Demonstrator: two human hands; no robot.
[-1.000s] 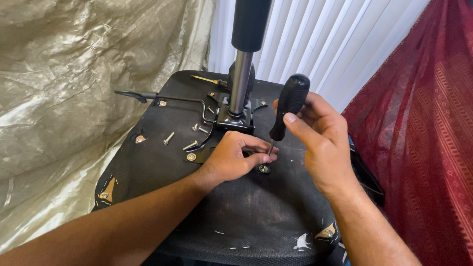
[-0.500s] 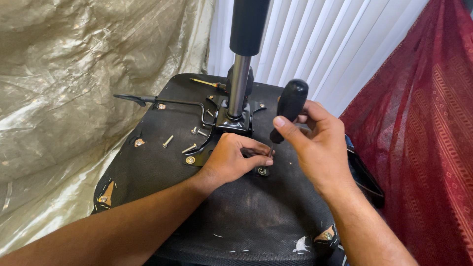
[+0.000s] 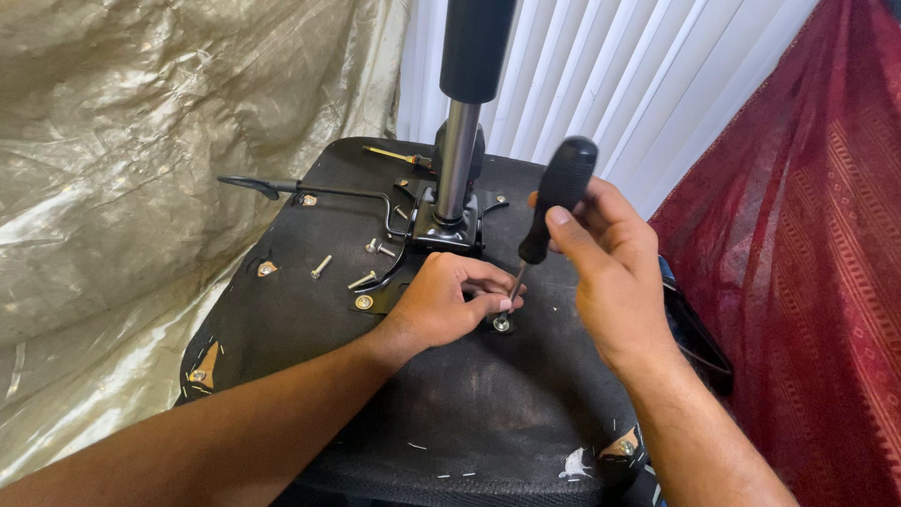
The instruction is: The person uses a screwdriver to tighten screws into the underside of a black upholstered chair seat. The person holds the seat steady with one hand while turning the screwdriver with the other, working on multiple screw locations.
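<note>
- Black-handled screwdriver (image 3: 554, 202) stands in your right hand (image 3: 610, 272), closed round it, tip in the silver bolt (image 3: 502, 324) on the black upturned chair seat (image 3: 469, 413).
- Your left hand (image 3: 446, 305) pinches the shaft.
- Three loose silver bolts (image 3: 361, 280) appear uninstalled.

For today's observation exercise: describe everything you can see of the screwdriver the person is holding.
The screwdriver has a thick black, matte handle and a thin metal shaft. It tilts, handle up toward the right, tip down on a silver screw in the black chair underside. The right hand grips the handle; the left hand pinches beside the shaft's lower end.
</note>
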